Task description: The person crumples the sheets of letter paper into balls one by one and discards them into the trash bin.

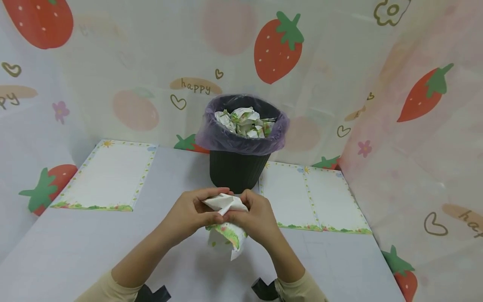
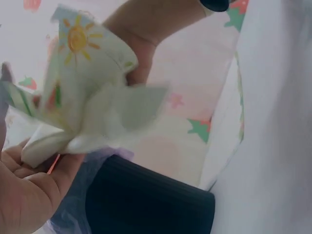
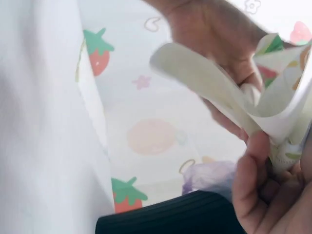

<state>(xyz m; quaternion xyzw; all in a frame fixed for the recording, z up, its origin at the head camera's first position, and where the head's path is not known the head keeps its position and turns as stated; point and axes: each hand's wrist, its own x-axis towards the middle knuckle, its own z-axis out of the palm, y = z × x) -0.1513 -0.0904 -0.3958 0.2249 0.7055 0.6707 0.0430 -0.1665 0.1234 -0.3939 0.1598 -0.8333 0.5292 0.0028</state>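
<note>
My left hand and right hand grip a partly crumpled sheet of paper between them, low over the front middle of the table. White folds stand up between the thumbs, while a printed green, red and yellow border hangs below. In the left wrist view, the paper shows a drawn sun and bends into loose flaps, with the left fingers under it. The right wrist view shows the right fingers pinching a curled fold of the paper.
Just beyond the hands stands a black bin with a purple liner; several crumpled papers fill it. One flat bordered sheet lies at left, two more sheets at right. Strawberry-print curtains enclose the white table.
</note>
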